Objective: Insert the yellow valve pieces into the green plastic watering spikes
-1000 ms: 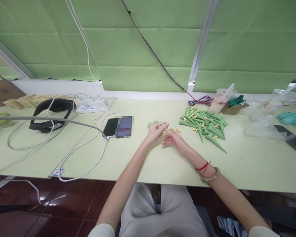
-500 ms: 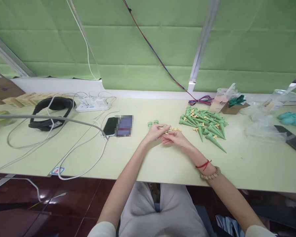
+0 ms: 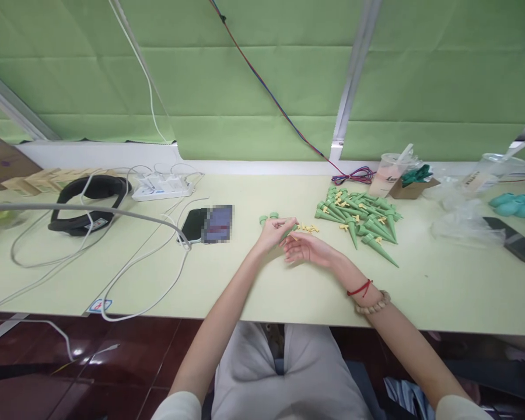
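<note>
My left hand (image 3: 273, 233) is closed on a green plastic spike (image 3: 290, 230), most of it hidden by the fingers. Just to the right, my right hand (image 3: 308, 249) has its fingers stretched out and slightly apart; I see nothing held in it. Two green caps (image 3: 268, 216) show just beyond my left hand. Several small yellow valve pieces (image 3: 308, 228) lie on the table behind my right hand. Farther right is a pile of green spikes (image 3: 359, 213), many with yellow valves fitted on them.
Left of my hands lie a phone (image 3: 193, 224), white cables (image 3: 181, 274), a black headset (image 3: 90, 204) and a power strip (image 3: 161, 186). Behind the pile stand a drink cup (image 3: 384, 175) and a small cardboard box (image 3: 413, 189). Plastic bags (image 3: 461, 224) and a dark phone (image 3: 518, 242) are at the right.
My right hand's fingers have opened and come slightly away from my left hand, where they were pinched together before. The left hand stays closed, and more of the green spike shows.
</note>
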### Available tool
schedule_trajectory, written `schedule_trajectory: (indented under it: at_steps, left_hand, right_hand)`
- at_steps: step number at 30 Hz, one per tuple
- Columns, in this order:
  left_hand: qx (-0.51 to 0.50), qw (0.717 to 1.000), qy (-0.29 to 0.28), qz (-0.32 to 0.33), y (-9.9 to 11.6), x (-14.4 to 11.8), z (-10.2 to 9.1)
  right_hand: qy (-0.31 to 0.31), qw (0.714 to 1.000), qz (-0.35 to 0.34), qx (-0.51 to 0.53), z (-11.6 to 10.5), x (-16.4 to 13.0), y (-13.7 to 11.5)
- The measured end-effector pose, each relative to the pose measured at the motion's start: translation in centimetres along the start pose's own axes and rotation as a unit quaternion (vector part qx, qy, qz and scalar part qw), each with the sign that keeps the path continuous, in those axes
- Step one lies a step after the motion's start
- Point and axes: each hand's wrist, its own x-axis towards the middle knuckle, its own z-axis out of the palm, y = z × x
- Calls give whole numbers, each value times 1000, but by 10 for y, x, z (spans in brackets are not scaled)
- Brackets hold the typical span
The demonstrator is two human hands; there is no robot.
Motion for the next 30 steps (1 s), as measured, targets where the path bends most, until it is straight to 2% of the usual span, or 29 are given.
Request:
schedule_trajectory:
  at_steps: [2, 5, 8, 10, 11, 13, 15, 17, 19, 23, 26, 30]
  left_hand:
    - [-7, 1000, -12, 1, 3, -1, -1]
    - [-6, 999, -37, 0, 7, -3, -4]
    - [2, 999, -54, 2, 10, -5, -6]
    - [12, 998, -63, 5, 10, -6, -7]
    - [19, 998, -67, 6, 9, -6, -6]
    - [34, 997, -68, 9, 7, -6, -5]
    - [54, 997, -51, 18, 3, -5, -3]
    - [70, 997, -18, 29, 0, -3, -1]
    - [73, 997, 13, 33, -1, -1, -1]
    - [51, 998, 26, 30, 1, 0, -4]
    - [38, 999, 3, 30, 5, -1, -5]
    - [33, 999, -25, 32, 5, -4, -3]
  right_hand:
    - [-45, 996, 23, 74, 0, -3, -2]
    - [-49, 989, 44, 132, -1, -4, -3]
    - [-36, 990, 59, 120, -1, -4, -2]
    - [-21, 997, 46, 66, 0, -4, -2]
    - [-7, 999, 34, 14, 0, -3, -1]
    - [67, 990, -20, -125, -1, -1, 1]
    - [166, 954, -85, -232, -3, 1, 5]
    - [226, 929, -121, -268, -4, 3, 6]
    - [211, 944, -100, -235, -4, 4, 6]
    - [87, 995, -27, -32, -4, 0, -1]
    - [14, 998, 26, 61, -6, -4, -5]
    - [18, 997, 49, 48, -10, -5, -5]
